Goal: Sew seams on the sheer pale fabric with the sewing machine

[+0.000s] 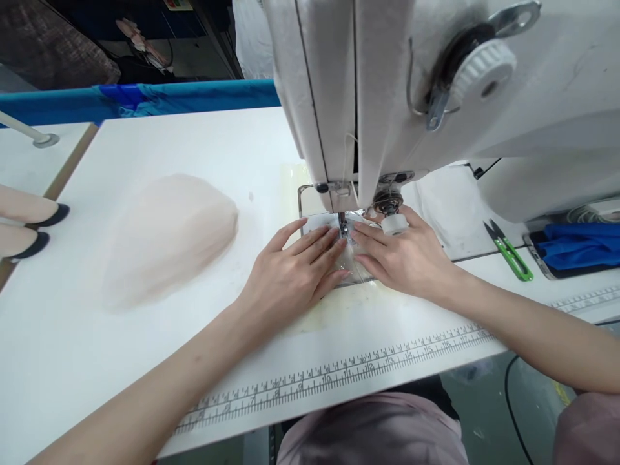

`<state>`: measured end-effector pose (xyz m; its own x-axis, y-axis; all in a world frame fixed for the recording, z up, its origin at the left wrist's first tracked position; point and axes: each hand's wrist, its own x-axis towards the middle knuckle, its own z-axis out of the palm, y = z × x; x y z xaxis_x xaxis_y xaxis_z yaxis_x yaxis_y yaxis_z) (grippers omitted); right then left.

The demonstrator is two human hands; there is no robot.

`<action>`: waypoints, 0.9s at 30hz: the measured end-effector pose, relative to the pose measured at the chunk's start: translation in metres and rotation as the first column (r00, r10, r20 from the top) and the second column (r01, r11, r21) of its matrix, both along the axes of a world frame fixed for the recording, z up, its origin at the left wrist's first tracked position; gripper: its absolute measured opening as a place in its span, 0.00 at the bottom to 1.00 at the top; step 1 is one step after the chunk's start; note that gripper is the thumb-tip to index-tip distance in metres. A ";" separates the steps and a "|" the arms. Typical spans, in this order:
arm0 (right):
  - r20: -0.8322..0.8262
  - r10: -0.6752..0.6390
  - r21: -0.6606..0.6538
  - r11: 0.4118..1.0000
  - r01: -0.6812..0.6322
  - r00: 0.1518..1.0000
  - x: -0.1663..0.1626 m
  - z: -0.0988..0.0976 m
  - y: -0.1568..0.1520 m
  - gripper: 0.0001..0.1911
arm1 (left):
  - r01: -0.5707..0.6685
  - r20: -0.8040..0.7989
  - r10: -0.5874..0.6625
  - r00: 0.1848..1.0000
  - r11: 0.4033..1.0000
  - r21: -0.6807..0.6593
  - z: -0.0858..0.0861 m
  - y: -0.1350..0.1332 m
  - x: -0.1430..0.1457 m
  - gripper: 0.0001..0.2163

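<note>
My left hand lies flat with fingers stretched out on a small sheer pale piece of fabric just left of the needle of a white sewing machine. My right hand lies flat on the same fabric from the right, fingertips close to the presser foot. The two sets of fingertips nearly meet in front of the needle. The fabric rests on the metal needle plate.
A heap of pale pink sheer fabric lies at the left on the white table. Green thread snips and a blue cloth sit at the right. A printed ruler runs along the front edge. Feet in dark shoes show at far left.
</note>
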<state>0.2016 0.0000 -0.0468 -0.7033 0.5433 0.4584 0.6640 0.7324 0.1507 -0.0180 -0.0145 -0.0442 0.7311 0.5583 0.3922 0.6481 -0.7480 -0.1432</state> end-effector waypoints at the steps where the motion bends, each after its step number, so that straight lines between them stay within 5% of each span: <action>1: 0.005 -0.004 -0.004 1.000 0.004 1.000 0.000 0.000 0.000 0.13 | 0.000 0.000 0.000 1.000 1.000 0.004 0.000 0.000 0.000 0.18; 14: 0.000 -0.016 0.019 1.000 0.016 1.000 0.000 -0.001 0.000 0.14 | -0.006 0.010 0.005 1.000 0.999 0.032 -0.003 0.001 0.002 0.18; 20: -0.024 0.070 0.099 0.993 -0.067 0.997 0.000 0.000 0.000 0.11 | 0.087 0.036 -0.089 0.995 0.994 0.059 0.003 -0.005 0.002 0.27; 23: -0.032 0.166 0.115 0.980 -0.161 0.986 0.003 0.005 -0.001 0.11 | 0.176 0.045 -0.181 0.982 0.980 0.091 0.004 -0.009 0.002 0.18; 27: -0.081 0.241 -0.088 0.965 -0.247 0.967 0.011 0.016 -0.001 0.12 | 0.140 0.126 -0.144 0.981 0.989 0.045 0.002 -0.013 0.002 0.07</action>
<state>0.2121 -0.0013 -0.0313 -0.7888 0.4031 0.4639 0.4694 0.8824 0.0316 -0.0160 -0.0276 -0.0427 0.7441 0.4365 0.5058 0.5504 -0.8297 -0.0936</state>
